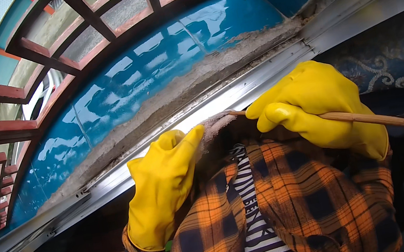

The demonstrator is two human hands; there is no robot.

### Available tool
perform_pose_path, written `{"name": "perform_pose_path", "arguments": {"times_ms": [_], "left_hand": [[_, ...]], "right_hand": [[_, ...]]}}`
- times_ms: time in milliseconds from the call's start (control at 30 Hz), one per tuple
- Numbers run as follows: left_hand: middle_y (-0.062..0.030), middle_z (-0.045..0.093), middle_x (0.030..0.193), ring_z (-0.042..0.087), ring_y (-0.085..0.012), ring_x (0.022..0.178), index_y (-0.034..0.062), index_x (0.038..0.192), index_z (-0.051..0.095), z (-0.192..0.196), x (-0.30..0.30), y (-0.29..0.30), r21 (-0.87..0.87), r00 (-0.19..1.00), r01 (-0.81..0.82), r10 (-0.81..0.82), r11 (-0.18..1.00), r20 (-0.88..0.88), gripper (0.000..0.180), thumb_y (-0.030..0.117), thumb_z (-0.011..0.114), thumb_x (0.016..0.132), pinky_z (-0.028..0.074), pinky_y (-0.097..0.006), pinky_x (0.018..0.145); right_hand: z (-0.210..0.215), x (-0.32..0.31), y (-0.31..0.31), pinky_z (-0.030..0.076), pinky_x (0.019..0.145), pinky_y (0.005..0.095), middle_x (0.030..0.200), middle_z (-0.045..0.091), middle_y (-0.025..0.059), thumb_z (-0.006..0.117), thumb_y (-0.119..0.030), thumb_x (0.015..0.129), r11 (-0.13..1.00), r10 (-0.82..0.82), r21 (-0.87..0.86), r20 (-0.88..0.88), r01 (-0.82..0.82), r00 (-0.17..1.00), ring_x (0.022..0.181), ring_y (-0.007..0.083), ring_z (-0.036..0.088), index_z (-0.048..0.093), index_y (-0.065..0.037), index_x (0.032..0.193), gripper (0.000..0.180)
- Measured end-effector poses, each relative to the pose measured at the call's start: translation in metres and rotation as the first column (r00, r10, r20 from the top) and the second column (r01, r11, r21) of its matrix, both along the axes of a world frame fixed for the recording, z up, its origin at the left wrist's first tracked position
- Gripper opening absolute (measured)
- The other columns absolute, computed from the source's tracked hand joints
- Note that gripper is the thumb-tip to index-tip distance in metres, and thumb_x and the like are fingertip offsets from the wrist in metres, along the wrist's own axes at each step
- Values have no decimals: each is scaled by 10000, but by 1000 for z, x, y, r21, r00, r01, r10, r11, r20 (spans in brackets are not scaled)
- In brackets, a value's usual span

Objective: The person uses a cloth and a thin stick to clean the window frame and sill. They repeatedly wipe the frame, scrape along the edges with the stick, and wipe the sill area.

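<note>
Both of my hands wear yellow rubber gloves. My right hand is closed around a thin wooden stick, whose back end sticks out to the right past the palm. The stick's front tip reaches left to a damp-looking, greyish-pink cloth. Thumb and fingers of my left hand pinch the left side of that cloth. Whether the cloth is wrapped round the tip or only touches it, I cannot tell. Both hands are held in front of my chest, just on the near side of a metal window track.
Beyond the track runs a rough cement strip, then a sill of shiny blue tiles. Reddish-brown window bars stand past the tiles, with the outdoors behind them. Dark patterned fabric lies at the right.
</note>
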State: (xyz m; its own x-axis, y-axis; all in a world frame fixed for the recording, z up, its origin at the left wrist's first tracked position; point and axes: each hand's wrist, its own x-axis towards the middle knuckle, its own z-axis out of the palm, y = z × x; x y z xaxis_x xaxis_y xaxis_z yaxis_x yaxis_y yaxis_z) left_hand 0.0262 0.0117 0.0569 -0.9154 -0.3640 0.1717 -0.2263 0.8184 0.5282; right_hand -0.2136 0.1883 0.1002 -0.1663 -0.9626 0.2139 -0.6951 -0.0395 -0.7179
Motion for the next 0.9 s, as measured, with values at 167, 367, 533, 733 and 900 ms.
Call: {"name": "perform_pose_path", "arguments": {"times_ms": [167,367,533,733,900], "left_hand": [[-112,775,1066,758,-301,857,127,1236,804,-9,3,5,-121,998,-40,44,992,34,299,38,791,951,586,-374,687],[-135,754,1079,751,-345,882,76,1227,783,-13,1,-1,-72,999,-45,45,996,-5,285,0,748,955,593,-407,732],[-184,757,1085,746,-380,907,45,1221,773,-24,7,-11,92,987,-66,78,994,-137,297,-52,701,950,595,-404,784],[-189,799,1083,786,-296,867,17,1217,805,-7,31,10,315,929,119,7,942,-370,358,-115,708,899,623,-385,747],[-145,811,1220,799,-298,900,39,1294,792,-23,35,20,412,959,272,-206,870,-197,394,52,775,901,601,-349,725]], "right_hand": [[41,-4,-21,624,762,322,1011,840,88,668,-238,1098,982,-1,191,8,0,1000,855,192,786,844,-45,1088,261],[-10,-13,-29,630,700,254,1039,834,102,625,-343,1147,858,-374,511,688,-49,622,869,162,794,825,-21,1131,379],[-38,34,-52,665,719,281,1085,825,133,587,-288,1169,932,-223,315,888,-179,402,936,214,813,787,19,1156,367],[-87,37,-18,675,629,336,1164,750,398,383,-261,1215,976,-107,127,987,-175,120,804,365,815,735,120,1042,546],[-96,22,41,683,601,338,1101,752,411,364,-286,1221,985,-138,157,968,-76,211,794,390,818,745,152,1032,611]]}}
